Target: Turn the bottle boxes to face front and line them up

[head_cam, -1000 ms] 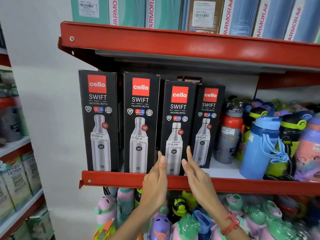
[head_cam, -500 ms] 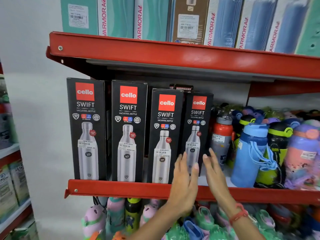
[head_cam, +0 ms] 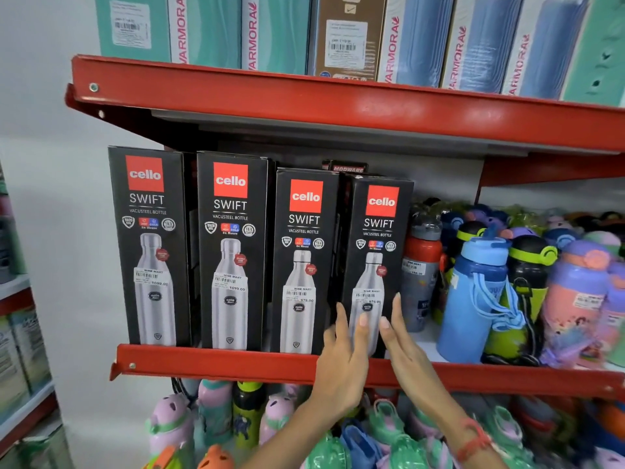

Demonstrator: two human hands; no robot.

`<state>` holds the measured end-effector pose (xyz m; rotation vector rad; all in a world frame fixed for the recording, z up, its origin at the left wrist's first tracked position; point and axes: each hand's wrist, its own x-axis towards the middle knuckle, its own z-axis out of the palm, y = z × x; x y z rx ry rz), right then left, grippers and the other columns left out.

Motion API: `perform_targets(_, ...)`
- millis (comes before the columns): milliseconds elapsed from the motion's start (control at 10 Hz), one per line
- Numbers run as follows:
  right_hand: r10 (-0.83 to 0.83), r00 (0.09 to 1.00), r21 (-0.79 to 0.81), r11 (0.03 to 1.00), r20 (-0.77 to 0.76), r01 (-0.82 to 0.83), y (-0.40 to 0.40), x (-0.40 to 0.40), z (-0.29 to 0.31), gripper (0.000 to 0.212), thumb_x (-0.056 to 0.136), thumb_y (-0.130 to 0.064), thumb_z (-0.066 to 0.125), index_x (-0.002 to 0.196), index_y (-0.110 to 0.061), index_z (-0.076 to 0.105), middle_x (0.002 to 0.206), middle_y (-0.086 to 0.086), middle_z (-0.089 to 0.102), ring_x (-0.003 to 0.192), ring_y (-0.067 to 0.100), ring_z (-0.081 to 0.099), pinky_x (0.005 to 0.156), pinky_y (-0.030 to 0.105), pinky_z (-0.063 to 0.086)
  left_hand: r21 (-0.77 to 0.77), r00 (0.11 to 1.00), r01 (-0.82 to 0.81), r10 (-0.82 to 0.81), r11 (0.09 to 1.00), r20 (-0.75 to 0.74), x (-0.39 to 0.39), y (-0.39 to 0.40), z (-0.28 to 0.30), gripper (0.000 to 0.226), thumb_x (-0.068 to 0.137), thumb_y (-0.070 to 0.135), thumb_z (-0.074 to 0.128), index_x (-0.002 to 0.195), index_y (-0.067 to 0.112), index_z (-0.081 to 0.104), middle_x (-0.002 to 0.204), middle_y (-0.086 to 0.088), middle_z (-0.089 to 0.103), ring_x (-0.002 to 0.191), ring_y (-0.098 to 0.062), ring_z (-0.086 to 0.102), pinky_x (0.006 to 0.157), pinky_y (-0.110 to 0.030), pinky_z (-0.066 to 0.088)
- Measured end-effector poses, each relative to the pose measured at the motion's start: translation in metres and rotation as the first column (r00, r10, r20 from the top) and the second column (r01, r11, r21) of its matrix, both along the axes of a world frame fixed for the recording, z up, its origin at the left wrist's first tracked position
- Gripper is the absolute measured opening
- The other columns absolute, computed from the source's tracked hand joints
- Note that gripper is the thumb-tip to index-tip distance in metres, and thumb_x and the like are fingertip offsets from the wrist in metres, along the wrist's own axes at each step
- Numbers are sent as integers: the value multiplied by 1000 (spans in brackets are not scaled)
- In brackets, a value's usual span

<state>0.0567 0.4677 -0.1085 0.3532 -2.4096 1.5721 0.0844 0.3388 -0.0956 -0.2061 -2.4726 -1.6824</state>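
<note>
Squaring step: both hands bracket the fourth box (head_cam: 378, 265), the rightmost of the row, probably to nudge it level with its neighbours.
Left hand (head_cam: 341, 363): fingers spread and flat, laid against the lower left edge of the fourth box, in the seam it shares with the third box (head_cam: 304, 262); nothing is pinched.
Right hand (head_cam: 402, 346): open, fingers straight and together, set along the lower right edge of the same box; a red band sits on that wrist.
Why held so: flat palms on either side let a tall, light carton be slid or twisted without tipping, I judge.
Task things: four black bottle boxes stand upright on the red shelf (head_cam: 220, 363), printed fronts forward; the first box (head_cam: 148, 245) and second box (head_cam: 231, 252) stand apart with a dark gap between them.
Alignment: the two right boxes look shorter or set further back; which, I cannot tell.
Contents: boxes are closed, so the bottles inside are unseen.
Neighbours: loose bottles (head_cam: 480, 296) crowd just beside the fourth box, leaving little room to its right.
</note>
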Motion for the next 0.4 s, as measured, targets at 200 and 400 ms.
perform_targets(200, -62, 998, 85, 994, -5, 62, -7, 33, 10, 62, 85, -68, 27, 137, -64, -6, 149, -28, 10, 140, 2, 20, 110, 25, 18, -35, 996, 91, -90, 995, 15, 27, -8, 7, 80, 83, 73, 14, 151, 34, -5, 162, 2, 12, 147, -17, 16, 116, -35, 14)
perform_targets(400, -240, 835, 261, 875, -496, 407, -33, 48, 76, 64, 97, -58, 23, 154, -33, 5, 161, -3, 19, 146, 4, 8, 121, 46, 10, -47, 906, -53, 28, 997, -422, 42, -44, 65, 72, 92, 65, 21, 152, 27, 11, 160, 6, 21, 145, -5, 19, 119, -30, 17)
